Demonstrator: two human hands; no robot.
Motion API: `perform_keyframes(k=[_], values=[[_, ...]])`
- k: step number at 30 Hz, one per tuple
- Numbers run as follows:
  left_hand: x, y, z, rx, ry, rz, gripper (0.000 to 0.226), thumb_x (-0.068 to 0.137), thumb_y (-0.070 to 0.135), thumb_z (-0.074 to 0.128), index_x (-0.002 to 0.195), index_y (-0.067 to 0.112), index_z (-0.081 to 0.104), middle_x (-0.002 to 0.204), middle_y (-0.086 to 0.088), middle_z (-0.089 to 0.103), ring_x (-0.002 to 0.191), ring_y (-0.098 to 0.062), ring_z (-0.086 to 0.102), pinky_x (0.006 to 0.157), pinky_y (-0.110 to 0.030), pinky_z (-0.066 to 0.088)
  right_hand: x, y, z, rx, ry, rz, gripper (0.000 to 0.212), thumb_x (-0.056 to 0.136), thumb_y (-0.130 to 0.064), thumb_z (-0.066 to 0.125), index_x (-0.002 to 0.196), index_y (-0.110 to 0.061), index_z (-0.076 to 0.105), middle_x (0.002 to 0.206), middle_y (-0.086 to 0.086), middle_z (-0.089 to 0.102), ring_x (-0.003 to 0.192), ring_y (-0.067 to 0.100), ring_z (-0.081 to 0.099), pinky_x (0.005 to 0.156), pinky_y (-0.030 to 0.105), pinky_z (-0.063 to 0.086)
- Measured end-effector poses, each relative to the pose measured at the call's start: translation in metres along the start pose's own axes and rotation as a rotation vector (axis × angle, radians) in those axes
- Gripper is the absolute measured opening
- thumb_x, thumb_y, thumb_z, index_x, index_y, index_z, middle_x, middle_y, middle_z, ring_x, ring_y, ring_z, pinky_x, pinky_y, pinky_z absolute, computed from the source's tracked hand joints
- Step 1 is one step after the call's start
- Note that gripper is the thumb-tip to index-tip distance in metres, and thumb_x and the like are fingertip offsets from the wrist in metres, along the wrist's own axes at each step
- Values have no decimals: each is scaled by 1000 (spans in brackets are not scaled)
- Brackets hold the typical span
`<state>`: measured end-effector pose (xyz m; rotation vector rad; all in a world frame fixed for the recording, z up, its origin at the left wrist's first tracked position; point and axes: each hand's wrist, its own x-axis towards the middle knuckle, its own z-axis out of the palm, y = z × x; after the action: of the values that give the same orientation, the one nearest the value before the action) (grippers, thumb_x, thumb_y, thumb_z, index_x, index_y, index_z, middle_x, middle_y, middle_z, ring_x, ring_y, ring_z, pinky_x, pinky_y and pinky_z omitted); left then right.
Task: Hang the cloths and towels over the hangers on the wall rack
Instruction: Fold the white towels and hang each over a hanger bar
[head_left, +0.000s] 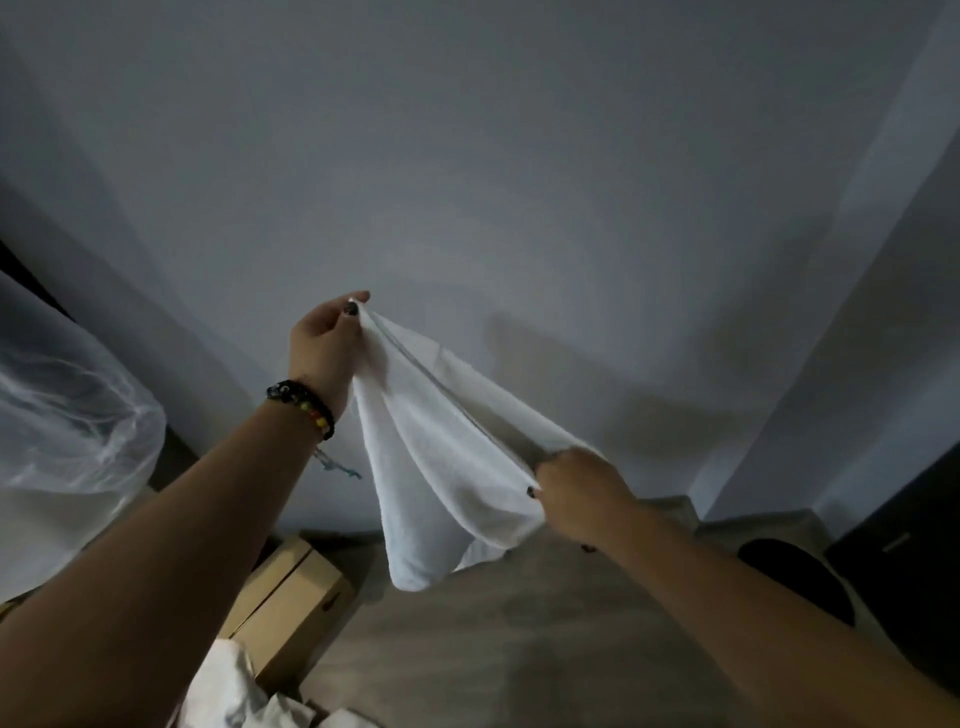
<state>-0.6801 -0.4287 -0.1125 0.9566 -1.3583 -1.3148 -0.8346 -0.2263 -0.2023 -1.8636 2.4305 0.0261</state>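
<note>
A white towel (441, 457) hangs in the air in front of a plain grey wall, stretched between both hands. My left hand (324, 348) pinches its upper corner, raised higher. Lower and to the right, my right hand (576, 491) grips the towel's other top edge. The towel's body sags down between them toward the floor. More white cloth (234, 691) lies crumpled at the bottom left. No hangers or wall rack are in view.
A cardboard box (291, 608) stands on the wooden floor (493, 649) at lower left. A clear plastic-covered bulk (67, 431) fills the left edge. A dark round object (800, 582) and a dark cabinet (904, 561) sit at the right by the wall corner.
</note>
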Motion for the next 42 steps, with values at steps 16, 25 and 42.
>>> perform_keyframes(k=[16, 25, 42], values=[[-8, -39, -77, 644, -400, 354, 48, 95, 8, 38, 88, 52, 57, 99, 6, 64, 91, -22, 60, 79, -34, 48, 35, 67, -108, -191, 286, -82, 37, 86, -51, 61, 98, -19, 73, 86, 6, 72, 89, 24, 64, 102, 34, 27], [-46, -41, -62, 817, -662, 422, 39, 79, 0, 51, 93, 36, 48, 88, 4, 58, 71, -7, 52, 63, -18, 39, 22, 82, -111, 6, 215, 50, 43, 78, -53, 70, 93, -13, 65, 82, 10, 60, 87, 31, 61, 64, 30, 36], [-20, -18, -22, 35, -328, -305, 27, 54, 7, 57, 81, 3, 57, 80, -15, 54, 73, -28, 49, 60, -33, 38, 9, 100, -99, 143, 557, 100, 26, 67, -28, 85, 72, -8, 70, 83, -2, 49, 92, 25, 52, 72, 32, 38]])
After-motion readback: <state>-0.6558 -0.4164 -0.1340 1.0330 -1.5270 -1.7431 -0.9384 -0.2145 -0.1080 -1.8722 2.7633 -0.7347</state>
